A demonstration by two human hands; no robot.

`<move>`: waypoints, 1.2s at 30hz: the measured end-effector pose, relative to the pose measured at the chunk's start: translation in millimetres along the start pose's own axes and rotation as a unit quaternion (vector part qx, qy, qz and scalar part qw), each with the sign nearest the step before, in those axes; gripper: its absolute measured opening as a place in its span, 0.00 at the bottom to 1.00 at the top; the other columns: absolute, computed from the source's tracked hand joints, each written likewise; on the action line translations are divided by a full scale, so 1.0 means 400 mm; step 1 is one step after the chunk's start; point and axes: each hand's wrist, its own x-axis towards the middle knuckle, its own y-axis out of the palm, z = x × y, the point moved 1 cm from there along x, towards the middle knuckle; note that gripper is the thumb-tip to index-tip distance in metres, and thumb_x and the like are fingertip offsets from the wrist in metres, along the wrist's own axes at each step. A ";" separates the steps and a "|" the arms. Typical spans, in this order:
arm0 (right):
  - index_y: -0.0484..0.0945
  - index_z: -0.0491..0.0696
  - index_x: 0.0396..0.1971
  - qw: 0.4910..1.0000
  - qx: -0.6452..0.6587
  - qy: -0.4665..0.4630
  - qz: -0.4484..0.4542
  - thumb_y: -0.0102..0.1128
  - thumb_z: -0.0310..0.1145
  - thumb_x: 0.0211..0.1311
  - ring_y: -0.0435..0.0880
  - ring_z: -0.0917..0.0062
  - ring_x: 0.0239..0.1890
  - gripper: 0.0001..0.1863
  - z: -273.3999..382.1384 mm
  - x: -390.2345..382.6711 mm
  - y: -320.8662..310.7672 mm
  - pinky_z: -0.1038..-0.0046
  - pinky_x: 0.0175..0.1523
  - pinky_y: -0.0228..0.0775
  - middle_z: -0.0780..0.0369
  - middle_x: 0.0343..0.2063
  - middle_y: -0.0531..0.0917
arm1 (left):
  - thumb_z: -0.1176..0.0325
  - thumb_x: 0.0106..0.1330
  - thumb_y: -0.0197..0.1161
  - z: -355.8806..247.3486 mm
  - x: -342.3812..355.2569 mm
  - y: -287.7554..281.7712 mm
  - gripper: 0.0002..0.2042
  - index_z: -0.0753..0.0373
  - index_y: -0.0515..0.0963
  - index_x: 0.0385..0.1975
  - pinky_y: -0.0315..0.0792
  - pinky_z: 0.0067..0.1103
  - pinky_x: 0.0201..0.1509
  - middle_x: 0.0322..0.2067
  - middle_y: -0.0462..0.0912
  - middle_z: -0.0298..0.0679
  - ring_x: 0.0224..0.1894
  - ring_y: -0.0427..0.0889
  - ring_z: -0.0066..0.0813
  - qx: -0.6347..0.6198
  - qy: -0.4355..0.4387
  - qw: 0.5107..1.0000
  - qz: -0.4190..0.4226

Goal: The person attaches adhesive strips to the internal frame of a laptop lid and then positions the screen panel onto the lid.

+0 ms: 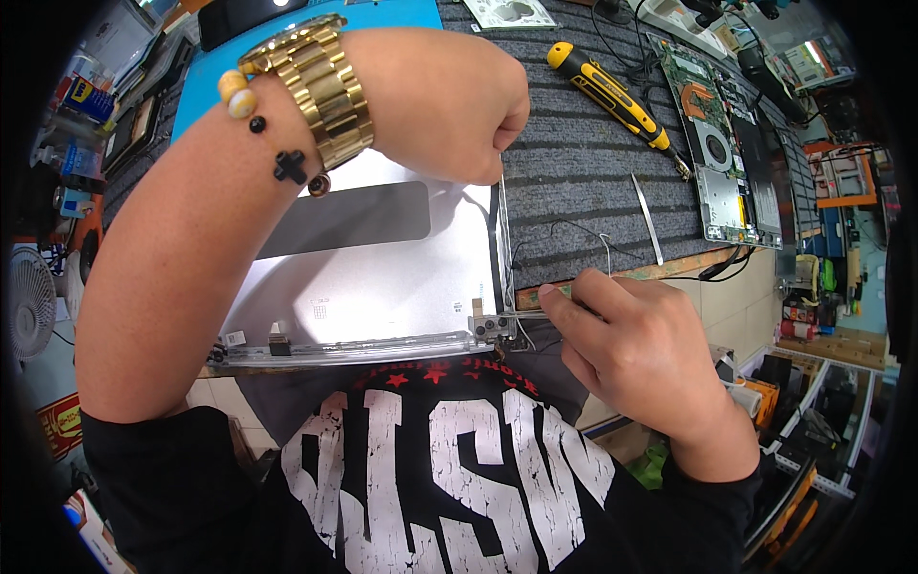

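A silver laptop lid lies inner side up before me, with a dark grey patch on it. My left hand reaches across to its far right edge with curled fingers; the thumb side presses down by the dark strip along that edge. What those fingertips grip is hidden. At the lid's near right corner sits a metal hinge. Close beside it, my right hand is closed in a pinch on a thin, silvery tool pointing at the hinge. Thin black and white cables rise near these fingers.
A yellow-black screwdriver and a flat metal strip lie on the grey striped mat. An opened laptop base with a fan stands at the right. A blue mat lies at the back; a white fan is far left.
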 end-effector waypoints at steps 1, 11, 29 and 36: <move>0.87 0.41 0.44 1.000 0.001 0.000 0.000 0.71 0.28 0.60 0.87 0.69 0.30 0.12 0.000 -0.001 0.000 0.65 0.34 0.80 0.62 0.31 0.77 | 0.72 0.62 0.69 0.001 0.005 0.001 0.06 0.70 0.84 0.30 0.80 0.35 0.36 0.23 0.84 0.46 0.26 0.84 0.41 0.000 0.001 1.000 0.004; 0.87 0.41 0.44 1.000 0.012 0.002 -0.003 0.71 0.29 0.60 0.87 0.67 0.31 0.13 -0.002 -0.005 0.004 0.64 0.34 0.80 0.61 0.31 0.78 | 0.71 0.62 0.69 0.033 0.048 0.011 0.07 0.70 0.82 0.27 0.80 0.37 0.36 0.23 0.83 0.48 0.27 0.84 0.45 0.058 0.012 0.998 -0.017; 0.87 0.43 0.43 1.000 0.017 0.008 0.004 0.71 0.29 0.60 0.87 0.66 0.29 0.12 -0.001 -0.009 0.003 0.62 0.33 0.79 0.61 0.32 0.78 | 0.73 0.63 0.76 0.116 0.078 -0.051 0.10 0.66 0.85 0.42 0.85 0.22 0.36 0.31 0.90 0.36 0.29 0.90 0.23 -0.295 -0.096 0.928 0.209; 0.86 0.43 0.42 1.000 0.018 0.008 -0.006 0.70 0.29 0.61 0.87 0.66 0.29 0.11 -0.001 -0.012 0.008 0.62 0.32 0.79 0.61 0.31 0.77 | 0.80 0.62 0.76 0.166 0.083 -0.032 0.11 0.66 0.84 0.42 0.85 0.22 0.37 0.31 0.90 0.38 0.29 0.90 0.23 -0.446 -0.064 0.869 0.206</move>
